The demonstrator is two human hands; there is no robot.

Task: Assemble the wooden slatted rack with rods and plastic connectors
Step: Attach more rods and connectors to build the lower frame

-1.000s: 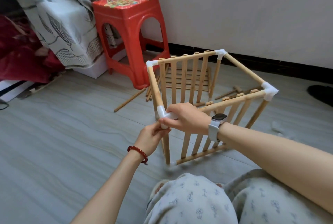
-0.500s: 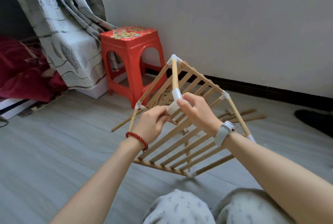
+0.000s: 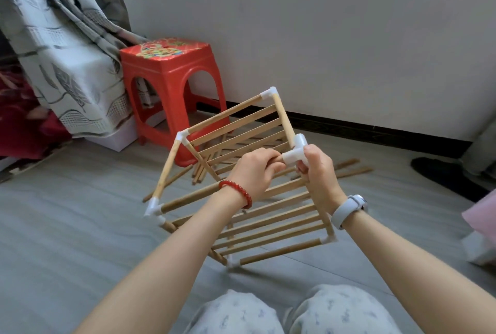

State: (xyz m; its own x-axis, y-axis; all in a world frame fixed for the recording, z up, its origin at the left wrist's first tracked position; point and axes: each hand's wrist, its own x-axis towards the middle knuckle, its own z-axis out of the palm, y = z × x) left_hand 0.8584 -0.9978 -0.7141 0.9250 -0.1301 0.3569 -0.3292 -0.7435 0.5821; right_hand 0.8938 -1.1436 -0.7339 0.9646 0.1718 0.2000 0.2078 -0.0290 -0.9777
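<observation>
Rack: the wooden slatted rack (image 3: 252, 194) is tilted on edge above the grey floor (image 3: 80, 226), between the person's forearms, with one lower corner near or on the floor in front of the knees.
Frame: round wooden rods form its edges, joined at the corners by white plastic connectors; flat slats run across two of its faces.
Near corner connector: a white three-way connector (image 3: 295, 149) sits at the upper near corner, just between the two hands.
Left hand: the left hand (image 3: 255, 172), with a red bead bracelet (image 3: 237, 191) at the wrist, has its grip curled around a rod just left of that connector, fingertips touching the connector's end.
Right hand: the right hand (image 3: 319, 172), with a pale grey watch (image 3: 349, 209) at the wrist, grasps the rack right at the connector, thumb lying against its side and fingers wrapped behind the rod below.
Loose parts: spare rods (image 3: 351, 168) and another slatted panel (image 3: 241, 145) lie on the floor behind the rack, partly hidden by it.
Stool: a red plastic stool (image 3: 171, 86) stands behind the rack, near the white wall (image 3: 322, 25).
Cloth: a grey patterned cloth (image 3: 59, 51) hangs at the left, beside the stool.
Legs: patterned light trousers (image 3: 268, 312) cover the knees at the bottom edge.
</observation>
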